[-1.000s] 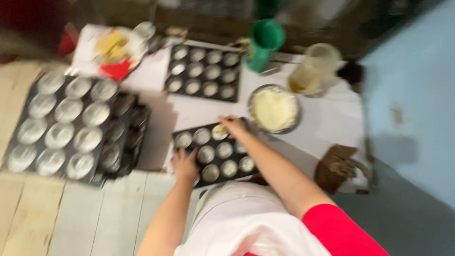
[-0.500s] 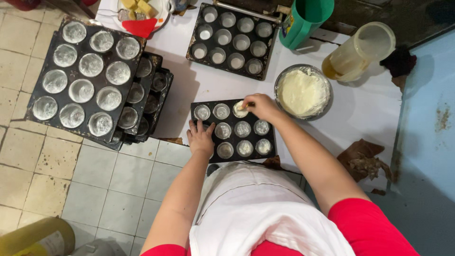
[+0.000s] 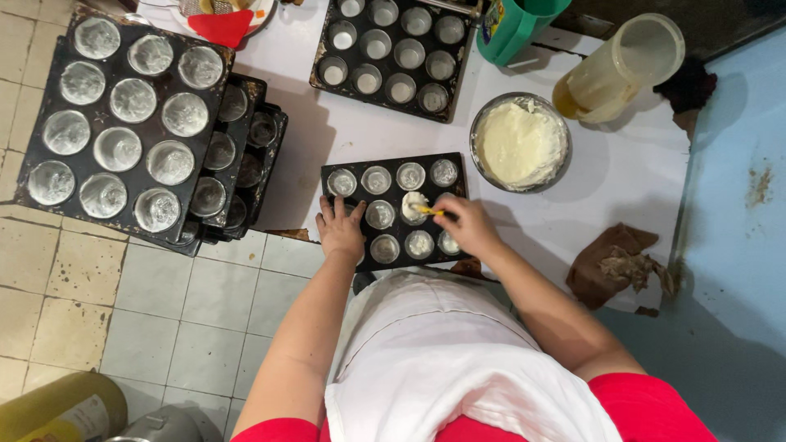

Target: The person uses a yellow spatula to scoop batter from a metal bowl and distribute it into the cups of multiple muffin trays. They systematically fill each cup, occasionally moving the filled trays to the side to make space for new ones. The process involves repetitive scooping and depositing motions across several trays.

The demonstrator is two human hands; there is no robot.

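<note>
Dark metal muffin tray (image 3: 352, 173) steadied by flat left hand (image 3: 341, 232); right hand (image 3: 465, 223) grips a yellow scraper (image 3: 429, 210).

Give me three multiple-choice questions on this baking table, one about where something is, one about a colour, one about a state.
1. Where does the left hand rest?
A. On the left edge of the small muffin tin
B. Inside the metal bowl
C. On the jug

2. What colour is the jug?
A. Red
B. Green
C. White

3. What state is the metal bowl in?
A. Empty
B. Upside down
C. Holding pale batter

Answers:
1. A, the fingers lie over the tin's left edge while the right hand works over a cup with a small yellow-handled tool.
2. B, the jug at the top of the table is plainly green.
3. C, the bowl stands upright with a mound of whitish batter inside.
</note>
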